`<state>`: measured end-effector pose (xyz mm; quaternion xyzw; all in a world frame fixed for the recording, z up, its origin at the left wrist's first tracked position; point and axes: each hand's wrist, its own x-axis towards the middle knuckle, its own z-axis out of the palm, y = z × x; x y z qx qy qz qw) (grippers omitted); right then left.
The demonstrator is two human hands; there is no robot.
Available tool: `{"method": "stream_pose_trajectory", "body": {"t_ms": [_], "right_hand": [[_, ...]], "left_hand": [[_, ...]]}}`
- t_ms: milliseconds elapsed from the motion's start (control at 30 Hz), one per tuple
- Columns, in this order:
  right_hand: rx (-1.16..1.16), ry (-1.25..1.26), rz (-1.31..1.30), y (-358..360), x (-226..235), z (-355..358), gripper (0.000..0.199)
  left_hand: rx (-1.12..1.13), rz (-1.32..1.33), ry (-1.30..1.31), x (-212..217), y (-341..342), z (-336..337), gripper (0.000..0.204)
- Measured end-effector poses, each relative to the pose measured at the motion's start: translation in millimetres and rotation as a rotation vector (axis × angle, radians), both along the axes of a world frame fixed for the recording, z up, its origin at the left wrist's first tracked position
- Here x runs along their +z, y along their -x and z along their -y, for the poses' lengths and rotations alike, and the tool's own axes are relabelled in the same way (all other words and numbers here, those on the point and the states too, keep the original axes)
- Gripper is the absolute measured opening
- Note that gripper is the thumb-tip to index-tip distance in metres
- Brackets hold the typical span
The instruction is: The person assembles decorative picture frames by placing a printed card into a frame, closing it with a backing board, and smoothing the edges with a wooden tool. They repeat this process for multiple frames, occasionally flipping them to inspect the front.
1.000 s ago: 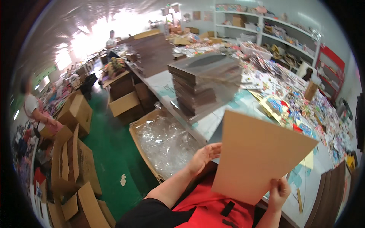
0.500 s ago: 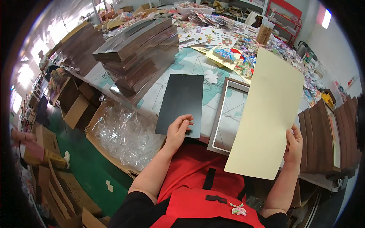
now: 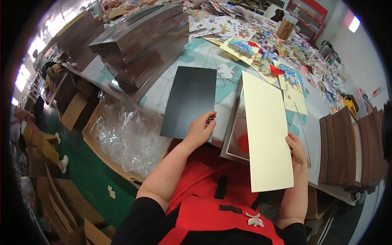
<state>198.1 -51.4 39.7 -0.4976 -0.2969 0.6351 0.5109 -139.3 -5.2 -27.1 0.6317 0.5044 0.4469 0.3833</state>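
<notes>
Holding a pale yellow board, the right hand closes on its right edge, thumb laid on the near face. The board stands tilted above the table and hides much of a brown frame lying there, in whose glossy inside a patch of red shows. The left hand rests with curled fingers at the lower right corner of a dark flat panel; whether it pinches the panel or merely touches it, I cannot tell.

Just beside the table, on the left, an open carton is heaped with crumpled clear film (it nearly fills the box). Beyond it sits another cardboard box with a flap folded out, its inside too dark to read. More cardboard with raised flaps stands at the lower left, on the green floor. At the far side of the table, a brown holder keeps a bundle of pale sticks upright, near scattered colourful cut-outs. A stack of brown frames under shiny clear wrap rises behind the dark flat panel to the left, and a row of brown boards stands on edge at the right.
</notes>
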Motion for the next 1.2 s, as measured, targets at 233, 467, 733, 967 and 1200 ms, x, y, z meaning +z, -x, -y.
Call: {"method": "stream_pose_trajectory", "body": {"t_ms": [233, 467, 733, 967, 1200], "right_hand": [[-0.052, -0.008, 0.121, -16, -15, -24, 0.023], [-0.076, 0.016, 0.279, -13, -16, -42, 0.026], [-0.075, 0.013, 0.351, -12, -17, -53, 0.025], [-0.054, 0.01, 0.328, -14, -18, -54, 0.025], [-0.034, -0.012, 0.382, -11, -17, -54, 0.024]], "left_hand": [[-0.007, -0.018, -0.042, -4, 1, 0, 0.033], [-0.018, -0.037, -0.094, -3, 1, 0, 0.031], [-0.018, -0.053, -0.079, -2, 1, 1, 0.031], [-0.008, -0.06, -0.086, -3, 0, 2, 0.031], [-0.002, -0.053, -0.086, -1, -1, 3, 0.031]]}}
